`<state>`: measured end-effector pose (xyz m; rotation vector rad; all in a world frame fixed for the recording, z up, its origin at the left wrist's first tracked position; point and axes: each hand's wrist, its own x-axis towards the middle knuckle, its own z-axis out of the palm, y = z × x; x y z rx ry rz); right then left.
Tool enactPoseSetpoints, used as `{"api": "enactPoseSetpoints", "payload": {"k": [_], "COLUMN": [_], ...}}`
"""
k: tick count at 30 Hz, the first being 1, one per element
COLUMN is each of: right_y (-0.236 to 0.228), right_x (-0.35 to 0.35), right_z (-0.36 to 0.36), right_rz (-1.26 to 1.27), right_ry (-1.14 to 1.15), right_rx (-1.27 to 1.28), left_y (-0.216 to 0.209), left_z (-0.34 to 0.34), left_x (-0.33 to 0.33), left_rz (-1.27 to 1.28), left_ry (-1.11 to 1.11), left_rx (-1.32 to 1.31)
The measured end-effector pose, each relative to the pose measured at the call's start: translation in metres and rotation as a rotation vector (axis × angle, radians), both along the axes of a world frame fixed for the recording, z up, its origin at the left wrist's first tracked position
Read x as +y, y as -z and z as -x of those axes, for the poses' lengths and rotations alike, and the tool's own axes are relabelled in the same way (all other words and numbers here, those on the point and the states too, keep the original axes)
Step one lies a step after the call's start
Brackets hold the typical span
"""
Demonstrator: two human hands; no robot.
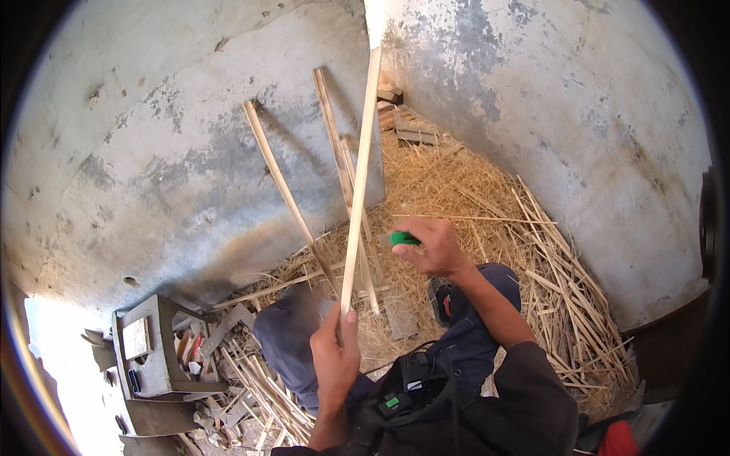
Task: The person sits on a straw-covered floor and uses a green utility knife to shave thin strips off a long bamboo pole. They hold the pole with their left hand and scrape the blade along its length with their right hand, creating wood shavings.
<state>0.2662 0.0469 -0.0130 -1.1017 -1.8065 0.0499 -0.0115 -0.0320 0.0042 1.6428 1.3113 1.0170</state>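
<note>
My left hand (pixel 337 351) is closed around the lower end of a long, pale split-wood strip (pixel 362 171). The strip rises steeply away from me, its far end near the corner of the walls. To its right, my right hand (pixel 437 249) grips a small green-handled tool (pixel 403 239). A short greyish part, perhaps a blade, points from the tool toward the strip without touching it. The fingers hide most of the handle, so its exact kind is unclear. My legs (pixel 293 342) are bent on either side of the strip's lower end.
Several strips (pixel 283 182) lean against the left wall (pixel 175 152). Straw-like shavings (pixel 433 178) cover the floor ahead, with a heap of thin strips (pixel 578 304) along the right wall. A worn wooden box stand (pixel 148 342) and another strip bundle (pixel 266 387) are at left.
</note>
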Motion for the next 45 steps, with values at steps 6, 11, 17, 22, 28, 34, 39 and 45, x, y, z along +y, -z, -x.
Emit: {"api": "enactPoseSetpoints", "payload": {"k": [6, 11, 17, 22, 28, 34, 39, 45], "right_y": [0.0, 0.0, 0.002, -0.004, -0.004, -0.004, 0.003, 0.006], "right_x": [-0.003, -0.003, -0.004, -0.008, -0.009, -0.006, 0.002, 0.007], "right_z": [0.019, 0.023, 0.024, 0.02, 0.018, 0.013, 0.008, 0.004], "right_rz": [-0.098, -0.136, -0.19, -0.165, -0.188, -0.218, -0.195, -0.196], "right_ry": [-0.173, -0.163, -0.101, -0.067, -0.012, 0.049, 0.083, 0.097], "right_rx": [-0.11, -0.101, -0.081, -0.096, -0.137, -0.114, -0.03, 0.01], "left_y": [0.002, 0.01, 0.017, 0.021, 0.017, 0.02, 0.023, 0.024], "left_z": [-0.005, -0.009, -0.01, -0.007, -0.005, -0.003, 0.002, 0.009], "left_x": [0.002, 0.003, 0.002, 0.0, -0.002, -0.004, -0.008, -0.011], "left_rz": [-0.004, -0.098, -0.079, -0.029, 0.015, 0.042, 0.081, 0.127], "left_ry": [0.028, 0.039, 0.019, 0.027, 0.035, 0.046, 0.05, 0.053], "left_rx": [-0.092, -0.111, -0.129, -0.162, -0.169, -0.168, -0.138, -0.104]}}
